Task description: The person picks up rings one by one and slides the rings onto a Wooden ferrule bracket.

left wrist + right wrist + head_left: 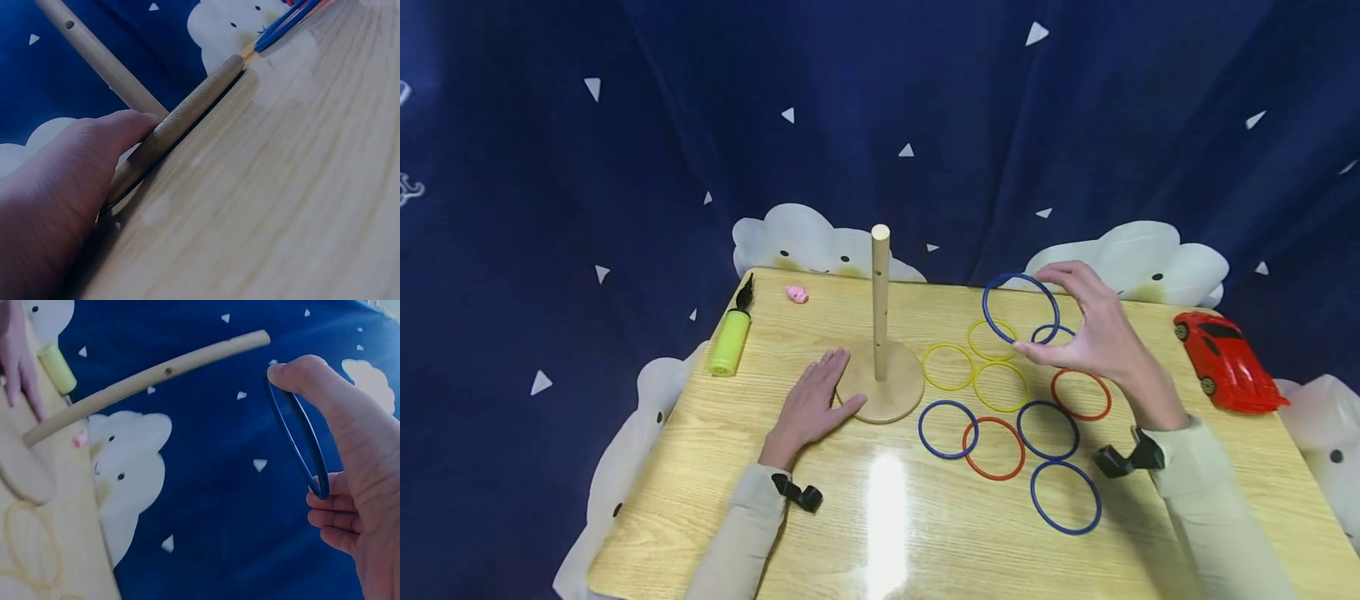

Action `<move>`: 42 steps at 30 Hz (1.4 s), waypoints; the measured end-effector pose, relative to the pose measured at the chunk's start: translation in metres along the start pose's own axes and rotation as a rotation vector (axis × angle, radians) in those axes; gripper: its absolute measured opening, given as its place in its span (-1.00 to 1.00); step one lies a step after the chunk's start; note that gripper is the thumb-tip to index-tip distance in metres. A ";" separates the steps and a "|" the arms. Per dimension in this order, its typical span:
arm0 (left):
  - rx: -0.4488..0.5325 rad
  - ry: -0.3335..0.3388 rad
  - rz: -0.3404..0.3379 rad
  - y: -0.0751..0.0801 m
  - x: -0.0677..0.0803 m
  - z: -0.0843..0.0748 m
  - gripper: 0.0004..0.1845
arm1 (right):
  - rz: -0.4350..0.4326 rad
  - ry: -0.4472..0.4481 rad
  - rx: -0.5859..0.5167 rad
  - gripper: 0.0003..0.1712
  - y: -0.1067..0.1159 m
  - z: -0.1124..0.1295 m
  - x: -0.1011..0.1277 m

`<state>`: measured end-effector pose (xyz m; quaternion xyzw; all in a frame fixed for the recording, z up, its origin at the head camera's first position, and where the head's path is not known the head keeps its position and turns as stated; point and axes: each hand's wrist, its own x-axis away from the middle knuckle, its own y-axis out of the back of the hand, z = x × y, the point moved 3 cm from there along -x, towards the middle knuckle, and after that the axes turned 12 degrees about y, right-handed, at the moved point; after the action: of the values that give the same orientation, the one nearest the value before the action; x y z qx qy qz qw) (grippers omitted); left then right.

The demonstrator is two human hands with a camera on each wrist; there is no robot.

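Note:
A wooden peg [880,302] stands upright on a round wooden base [889,392] in the middle of the table. My left hand [815,402] lies flat on the table with straight fingers, its fingertips touching the base's left edge [187,109]. My right hand [1086,321] is raised to the right of the peg and pinches a blue ring [1020,308] between thumb and fingers; the right wrist view shows the ring [299,440] held on edge. Several yellow, blue and red rings lie flat on the table below it, among them a yellow ring [947,367] and a red ring [994,447].
A lime-green hand pump [731,340] and a small pink toy pig [797,293] lie at the table's far left. A red toy car [1226,361] sits at the right edge. A dark blue curtain with white clouds hangs behind the wooden table [865,533].

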<state>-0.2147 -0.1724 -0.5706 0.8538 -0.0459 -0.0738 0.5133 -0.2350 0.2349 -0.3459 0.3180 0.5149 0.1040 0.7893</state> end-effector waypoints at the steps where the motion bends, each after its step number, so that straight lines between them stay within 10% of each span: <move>1: -0.003 -0.001 -0.001 0.000 0.000 -0.001 -0.02 | -0.003 0.013 -0.011 -0.01 0.000 0.000 -0.008; 23: -0.025 0.027 0.001 0.003 0.004 0.002 0.02 | 0.065 0.166 -0.115 -0.04 -0.023 0.031 -0.141; 42: -0.038 0.045 0.013 0.001 0.001 0.002 0.02 | 0.229 0.142 -0.106 -0.01 -0.080 0.034 -0.142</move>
<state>-0.2141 -0.1748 -0.5712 0.8451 -0.0386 -0.0523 0.5306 -0.2824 0.0892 -0.2796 0.3246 0.5235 0.2427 0.7494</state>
